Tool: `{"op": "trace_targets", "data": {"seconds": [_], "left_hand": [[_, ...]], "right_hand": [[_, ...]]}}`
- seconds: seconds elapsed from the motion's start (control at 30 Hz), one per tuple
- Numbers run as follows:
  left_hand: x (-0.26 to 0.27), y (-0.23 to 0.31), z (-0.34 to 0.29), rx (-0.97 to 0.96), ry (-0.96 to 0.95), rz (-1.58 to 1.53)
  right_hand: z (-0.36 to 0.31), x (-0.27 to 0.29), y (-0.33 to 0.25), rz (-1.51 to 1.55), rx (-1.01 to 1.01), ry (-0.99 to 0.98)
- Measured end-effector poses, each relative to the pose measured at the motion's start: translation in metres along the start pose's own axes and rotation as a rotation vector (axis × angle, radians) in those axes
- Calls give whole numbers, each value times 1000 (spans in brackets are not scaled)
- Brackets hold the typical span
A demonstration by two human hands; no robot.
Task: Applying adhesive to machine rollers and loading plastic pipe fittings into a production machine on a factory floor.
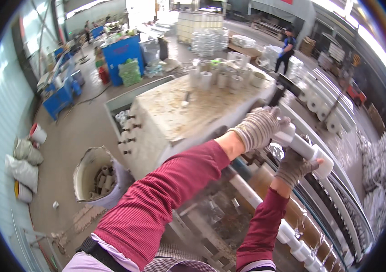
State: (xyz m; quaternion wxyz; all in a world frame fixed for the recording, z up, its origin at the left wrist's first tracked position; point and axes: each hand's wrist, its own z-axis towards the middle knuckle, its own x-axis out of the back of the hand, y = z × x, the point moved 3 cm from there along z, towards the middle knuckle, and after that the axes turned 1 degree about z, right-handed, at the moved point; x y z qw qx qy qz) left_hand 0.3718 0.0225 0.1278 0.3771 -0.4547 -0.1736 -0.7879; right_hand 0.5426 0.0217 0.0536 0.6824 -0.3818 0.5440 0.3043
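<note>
In front of me, to the right, I hold a white tube with thicker white ends above a long machine. My left hand, in a grey striped glove, is closed around its far left end. Fingers of my right hand, also gloved with bare fingertips, wrap its near right part from below. A row of short white rolls lies along the machine below my right forearm. Whether the tube's ends are wound film or solid pieces, I cannot tell.
A worn bench stands ahead, with several white rolls and a small blade-like tool on it. A large bin of tube pieces is at left. A dark machine arm rises beyond my left hand. Another person stands farther off.
</note>
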Motion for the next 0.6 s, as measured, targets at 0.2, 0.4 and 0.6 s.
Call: {"op": "trace_targets", "data": {"seconds": [0.2, 0.4, 0.6], "left_hand": [[87, -128, -257, 801, 166, -589], [158, -74, -513, 1638, 604, -1745], [180, -160, -582, 1303, 683, -1210]], "right_hand": [[-43, 1, 127, 106, -489, -538], [-310, -31, 180, -426, -1087, -132], [-426, -63, 292, -452, -1528, -240]]}}
